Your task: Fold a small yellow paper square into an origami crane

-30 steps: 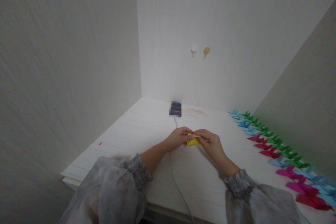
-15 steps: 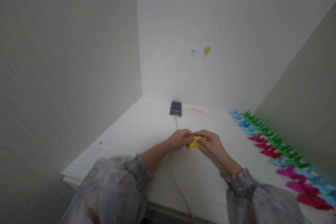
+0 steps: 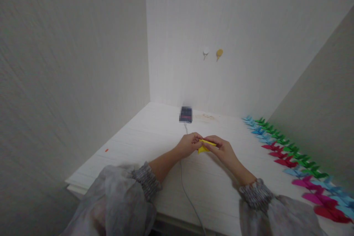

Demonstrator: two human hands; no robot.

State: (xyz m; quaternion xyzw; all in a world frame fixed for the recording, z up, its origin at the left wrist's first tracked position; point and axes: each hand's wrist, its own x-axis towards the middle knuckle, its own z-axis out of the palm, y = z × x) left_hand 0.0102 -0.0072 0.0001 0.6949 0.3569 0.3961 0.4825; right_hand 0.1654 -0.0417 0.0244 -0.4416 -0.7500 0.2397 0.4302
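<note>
A small piece of folded yellow paper [image 3: 203,149] is held between both hands above the white table. My left hand [image 3: 189,145] pinches its left side, fingers closed at the edge. My right hand [image 3: 220,147] grips it from the right, with the thumb lying across the front and the fingers behind the top edge. The fingertips of the two hands nearly meet over the paper. Part of the folds is hidden behind the fingers.
Rows of folded paper cranes [image 3: 286,161] in green, blue, red and pink line the right of the table [image 3: 138,136]. A dark blurred device [image 3: 186,114] with a white cable [image 3: 188,195] stands at the back. Two hooks [image 3: 219,52] hang on the wall. An orange scrap [image 3: 106,150] lies left.
The yellow paper shows narrower between my fingers, and my right thumb has shifted left across it. Both hands have risen slightly. The rest of the table looks the same.
</note>
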